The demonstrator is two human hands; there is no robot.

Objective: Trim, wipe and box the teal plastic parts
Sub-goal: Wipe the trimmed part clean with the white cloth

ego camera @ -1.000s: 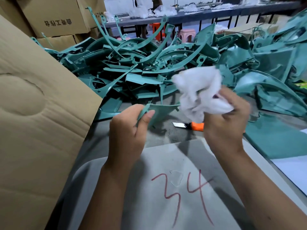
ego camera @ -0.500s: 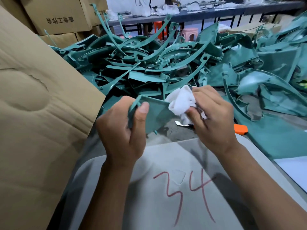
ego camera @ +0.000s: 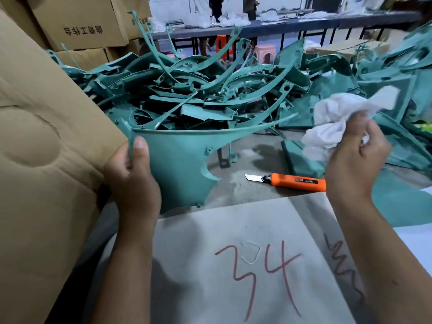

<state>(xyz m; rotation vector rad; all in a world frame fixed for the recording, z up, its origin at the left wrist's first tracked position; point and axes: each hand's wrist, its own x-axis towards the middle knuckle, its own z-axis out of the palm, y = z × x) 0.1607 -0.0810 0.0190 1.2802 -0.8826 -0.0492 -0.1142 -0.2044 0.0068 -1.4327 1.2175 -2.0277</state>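
Note:
My left hand (ego camera: 134, 181) grips a broad teal plastic panel (ego camera: 180, 157) by its left edge, thumb on the front face, holding it upright over the table. A long thin arm of the panel sweeps right toward the cloth. My right hand (ego camera: 355, 164) clutches a crumpled white cloth (ego camera: 339, 118), lifted clear of the panel to its right. An orange utility knife (ego camera: 294, 181) with its blade out lies on the grey table between my hands.
A big tangled heap of teal parts (ego camera: 210, 90) fills the table behind. A large cardboard box flap (ego camera: 46, 141) stands at the left. A sheet marked "34" (ego camera: 245, 265) lies in front. Stacked cartons (ego camera: 79, 26) and a bench sit at the back.
My right hand has swung the cloth away from the panel, up and to the right. My left hand has turned the panel so its wide face shows.

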